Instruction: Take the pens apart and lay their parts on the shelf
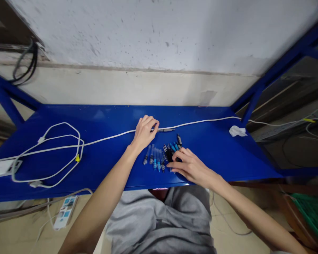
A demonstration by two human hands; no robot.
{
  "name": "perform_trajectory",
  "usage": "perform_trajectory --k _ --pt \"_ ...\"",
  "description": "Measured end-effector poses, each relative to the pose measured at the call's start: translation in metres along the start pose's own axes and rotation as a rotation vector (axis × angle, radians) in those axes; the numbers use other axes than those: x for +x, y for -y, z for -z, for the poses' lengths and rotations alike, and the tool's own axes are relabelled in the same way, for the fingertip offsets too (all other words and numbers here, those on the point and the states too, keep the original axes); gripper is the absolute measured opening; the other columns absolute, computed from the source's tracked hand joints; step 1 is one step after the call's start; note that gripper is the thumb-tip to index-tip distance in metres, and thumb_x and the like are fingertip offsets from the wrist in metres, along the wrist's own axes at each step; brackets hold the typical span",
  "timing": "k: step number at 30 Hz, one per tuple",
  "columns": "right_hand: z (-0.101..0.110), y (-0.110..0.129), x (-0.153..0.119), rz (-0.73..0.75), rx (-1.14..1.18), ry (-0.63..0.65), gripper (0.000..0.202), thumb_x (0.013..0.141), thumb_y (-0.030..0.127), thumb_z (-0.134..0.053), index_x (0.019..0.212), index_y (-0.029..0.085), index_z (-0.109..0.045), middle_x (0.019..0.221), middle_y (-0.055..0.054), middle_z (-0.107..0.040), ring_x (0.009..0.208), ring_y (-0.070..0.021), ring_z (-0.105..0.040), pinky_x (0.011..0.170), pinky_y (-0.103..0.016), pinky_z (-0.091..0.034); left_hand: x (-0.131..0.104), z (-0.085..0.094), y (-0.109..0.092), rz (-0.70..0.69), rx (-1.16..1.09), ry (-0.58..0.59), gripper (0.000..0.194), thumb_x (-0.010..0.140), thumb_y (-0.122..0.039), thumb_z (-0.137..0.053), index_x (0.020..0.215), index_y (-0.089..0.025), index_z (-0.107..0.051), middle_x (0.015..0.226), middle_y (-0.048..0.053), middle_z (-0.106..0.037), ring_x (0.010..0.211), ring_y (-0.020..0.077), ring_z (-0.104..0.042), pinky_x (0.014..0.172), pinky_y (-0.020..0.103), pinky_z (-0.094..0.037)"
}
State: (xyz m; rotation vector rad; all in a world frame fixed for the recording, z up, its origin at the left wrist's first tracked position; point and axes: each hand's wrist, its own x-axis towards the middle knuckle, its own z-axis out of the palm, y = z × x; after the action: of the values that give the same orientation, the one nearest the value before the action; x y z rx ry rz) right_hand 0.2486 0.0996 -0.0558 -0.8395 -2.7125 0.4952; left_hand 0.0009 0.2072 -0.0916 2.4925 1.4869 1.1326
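Note:
My left hand (144, 131) rests on the blue shelf (100, 155), its fingertips closed on the end of a slim metal pen refill (166, 130) that lies beside the white cable (196, 122). My right hand (188, 164) lies flat with its fingers spread, touching a cluster of pen parts (159, 158): several clear and blue barrels in a row, with dark caps (172, 150) next to them. One black piece (179, 138) lies a little farther back.
A coiled white cable (58, 151) and a white adapter (1, 167) lie at the left of the shelf. A crumpled white tissue (237, 131) sits at the right. Blue frame posts (270, 76) rise at both ends. A power strip (65, 211) lies on the floor.

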Motion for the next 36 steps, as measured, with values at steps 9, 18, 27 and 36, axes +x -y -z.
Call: perform_trajectory --k 9,18,27,36 --pt "-0.004 0.006 -0.006 0.002 -0.120 0.020 0.028 0.107 0.034 -0.048 0.112 0.023 -0.074 0.107 -0.010 -0.062 0.097 -0.0232 -0.050 0.080 -0.036 -0.037 0.001 0.002 -0.002 0.008 -0.005 -0.017 0.025 0.106 -0.030 -0.045 0.094 -0.021 -0.065 0.089 0.005 -0.067 0.092 0.0224 -0.056 0.084 0.038 -0.040" --pt "-0.005 0.004 -0.006 -0.076 -0.098 -0.041 0.031 0.108 0.035 -0.045 0.104 0.021 -0.072 0.103 -0.009 -0.064 0.095 -0.0228 -0.052 0.083 -0.038 -0.037 0.001 0.001 -0.002 0.023 -0.017 -0.004 0.024 0.105 -0.029 -0.046 0.093 -0.022 -0.065 0.088 0.005 -0.066 0.093 0.0223 -0.056 0.086 0.038 -0.041" --pt "-0.006 0.002 -0.001 -0.081 -0.172 -0.115 0.031 0.108 0.034 -0.046 0.106 0.020 -0.074 0.098 -0.010 -0.065 0.091 -0.0235 -0.050 0.076 -0.037 -0.036 0.001 0.001 -0.001 0.021 -0.025 -0.011 0.024 0.105 -0.029 -0.046 0.092 -0.022 -0.064 0.087 0.004 -0.066 0.092 0.0218 -0.056 0.086 0.038 -0.041" --pt "0.027 -0.080 0.074 -0.191 -0.217 -0.179 0.019 0.101 0.024 -0.059 0.117 0.021 -0.070 0.108 -0.011 -0.064 0.101 -0.0283 -0.051 0.083 -0.039 -0.039 0.001 0.000 -0.001 -0.008 -0.004 0.114 0.017 0.103 -0.029 -0.052 0.103 -0.023 -0.068 0.103 0.006 -0.067 0.102 0.0245 -0.057 0.087 0.039 -0.043"
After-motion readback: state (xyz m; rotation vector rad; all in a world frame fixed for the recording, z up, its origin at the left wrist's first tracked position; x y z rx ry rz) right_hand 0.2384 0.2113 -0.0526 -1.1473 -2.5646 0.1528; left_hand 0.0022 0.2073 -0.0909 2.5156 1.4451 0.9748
